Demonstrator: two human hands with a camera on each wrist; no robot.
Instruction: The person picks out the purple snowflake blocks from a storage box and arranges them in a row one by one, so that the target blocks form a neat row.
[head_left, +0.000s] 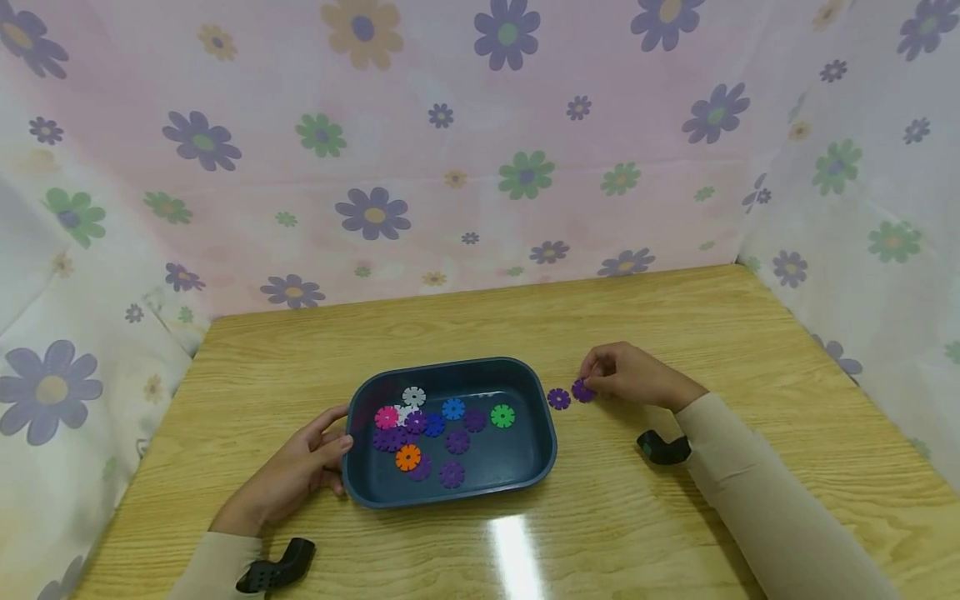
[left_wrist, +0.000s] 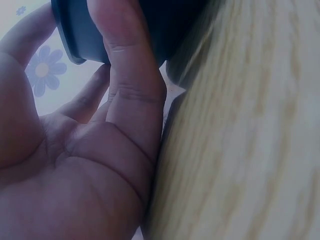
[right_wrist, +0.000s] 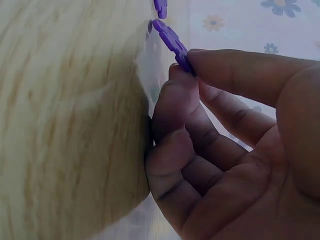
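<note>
A dark blue plastic basin [head_left: 495, 492] sits on the table with several notched plastic discs in it. My left hand [head_left: 303, 462] holds the basin's left end, thumb at the rim and other fingers against the outer wall; the left wrist view shows this hand [left_wrist: 90, 160] close along the tabletop. To the right of the basin, my right hand [head_left: 633, 375] pinches a purple notched disc [head_left: 581, 390] between thumb and forefinger, low over the table. In the right wrist view the pinched disc [right_wrist: 172, 42] tilts. Another purple disc [head_left: 558, 399] lies between it and the basin.
Inside the basin are an orange disc [head_left: 408, 457], a green disc [head_left: 502, 416], a pink disc [head_left: 386, 417], and several blue, white and purple ones. Flower-patterned cloth [head_left: 450, 150] walls the wooden table [head_left: 337, 333] at the back and sides.
</note>
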